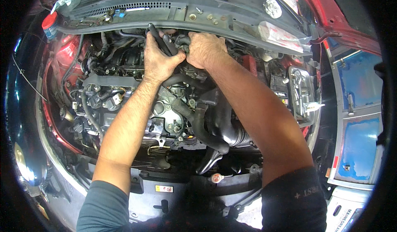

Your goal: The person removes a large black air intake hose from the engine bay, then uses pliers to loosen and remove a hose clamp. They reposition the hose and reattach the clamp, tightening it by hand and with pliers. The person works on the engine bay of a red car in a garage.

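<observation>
Both my arms reach over the engine [169,112] to its rear edge, just under the cowl lip. My left hand [159,63] is closed around a pair of pliers with black handles [158,39]; the jaws are hidden among the parts. Beside it, my right hand [207,50] has its fingers curled down behind the engine, next to a dark hose fitting [182,41]. What those fingers hold is hidden by the back of the hand. A thick black hose [201,126] runs between my forearms.
On the cowl [173,14] lie loose bolts, wrenches [93,21] and a white-and-red packet [281,36]. A red-lidded jar [49,21] stands at the left corner. A metal tray [309,83] of sockets and tools sits right of the battery [280,85]. The oil cap or radiator cap [216,177] is near the front.
</observation>
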Demonstrator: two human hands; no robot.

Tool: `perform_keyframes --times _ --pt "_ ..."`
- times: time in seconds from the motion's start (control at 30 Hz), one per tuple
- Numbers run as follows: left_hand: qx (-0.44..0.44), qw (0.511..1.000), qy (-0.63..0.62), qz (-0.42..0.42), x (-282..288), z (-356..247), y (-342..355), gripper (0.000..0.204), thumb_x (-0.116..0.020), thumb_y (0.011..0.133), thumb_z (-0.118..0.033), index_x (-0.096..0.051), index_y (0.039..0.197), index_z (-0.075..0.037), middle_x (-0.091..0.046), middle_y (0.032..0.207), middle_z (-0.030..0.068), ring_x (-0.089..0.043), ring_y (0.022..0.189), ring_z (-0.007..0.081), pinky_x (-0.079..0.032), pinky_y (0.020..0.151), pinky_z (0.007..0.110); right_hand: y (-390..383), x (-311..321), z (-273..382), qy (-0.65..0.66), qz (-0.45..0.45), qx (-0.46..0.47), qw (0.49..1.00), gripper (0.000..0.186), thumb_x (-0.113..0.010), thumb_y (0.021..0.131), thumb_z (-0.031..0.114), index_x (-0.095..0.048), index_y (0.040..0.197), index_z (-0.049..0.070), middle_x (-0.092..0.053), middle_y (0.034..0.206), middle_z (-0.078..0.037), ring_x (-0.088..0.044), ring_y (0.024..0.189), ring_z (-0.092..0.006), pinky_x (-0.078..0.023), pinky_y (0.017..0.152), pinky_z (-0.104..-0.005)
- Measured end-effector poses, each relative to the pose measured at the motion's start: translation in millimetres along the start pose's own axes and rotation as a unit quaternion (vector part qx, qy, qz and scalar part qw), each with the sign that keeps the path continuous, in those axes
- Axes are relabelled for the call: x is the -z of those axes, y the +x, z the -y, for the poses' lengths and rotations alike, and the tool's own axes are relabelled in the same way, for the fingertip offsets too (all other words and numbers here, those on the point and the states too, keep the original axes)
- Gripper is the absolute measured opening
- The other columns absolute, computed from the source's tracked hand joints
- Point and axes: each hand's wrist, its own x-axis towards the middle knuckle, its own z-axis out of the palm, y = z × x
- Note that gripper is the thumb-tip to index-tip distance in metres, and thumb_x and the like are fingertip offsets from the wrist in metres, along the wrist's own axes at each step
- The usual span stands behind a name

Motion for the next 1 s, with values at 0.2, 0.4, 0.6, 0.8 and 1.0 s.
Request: perform_keyframes --times 0.2,0.4,0.6,0.8,1.0 --pt "-0.014 1.000 0.008 0.021 -1.8 -19.6 1.8 0.070 -0.080 0.067 -0.006 -0.042 0.126 -0.001 -0.062 0.114 0.0105 -0.061 0.107 0.0224 -0.049 0.097 0.037 -13.2 -4.3 -16.4 0.017 -0.025 -0.025 0.999 0.053 -0.069 0.085 0.026 -0.058 0.134 0.012 -0.059 0.137 -0.015 -0.054 0.131 -0.0319 -0.039 0.108 -0.0550" --pt "-0.006 0.999 -0.044 0.029 -13.5 -21.3 -4.6 0.070 -0.078 0.067 0.000 -0.042 0.126 -0.003 -0.058 0.116 0.0104 -0.058 0.111 0.0207 -0.049 0.098 0.037 -9.8 -3.1 -17.6 0.030 -0.006 -0.015 0.999 0.056 -0.069 0.085 0.023 -0.055 0.138 0.011 -0.057 0.139 -0.016 -0.050 0.135 -0.0308 -0.033 0.114 -0.0564" --pt "-0.034 0.999 -0.020 0.038 -9.8 -14.4 2.0 0.072 -0.085 0.064 -0.012 -0.040 0.119 -0.004 -0.064 0.111 0.0114 -0.063 0.098 0.0205 -0.053 0.090 0.036 -8.8 -10.6 -20.2 0.010 -0.030 0.001 1.000 0.059 -0.071 0.086 0.030 -0.054 0.138 0.009 -0.059 0.134 -0.017 -0.052 0.132 -0.0327 -0.034 0.114 -0.0560" --pt "-0.042 0.998 0.055 0.015 -8.0 -21.2 -3.0 0.095 -0.088 0.064 -0.021 -0.031 0.136 -0.001 -0.058 0.113 0.0132 -0.060 0.104 0.0259 -0.051 0.094 0.040 -8.7 -11.4 -19.8 0.021 -0.049 -0.002 0.999 0.054 -0.070 0.087 0.029 -0.057 0.134 0.007 -0.061 0.129 -0.018 -0.054 0.129 -0.0336 -0.036 0.113 -0.0563" --pt "-0.027 0.994 0.098 -0.030 -12.6 -21.3 -5.7 0.127 -0.095 0.063 -0.040 -0.012 0.149 0.004 -0.050 0.117 0.0147 -0.056 0.109 0.0261 -0.051 0.094 0.041 -9.4 -6.5 -21.6 0.060 -0.013 -0.001 0.998 0.059 -0.071 0.088 0.029 -0.053 0.140 0.008 -0.054 0.143 -0.015 -0.045 0.138 -0.0306 -0.027 0.117 -0.0623"
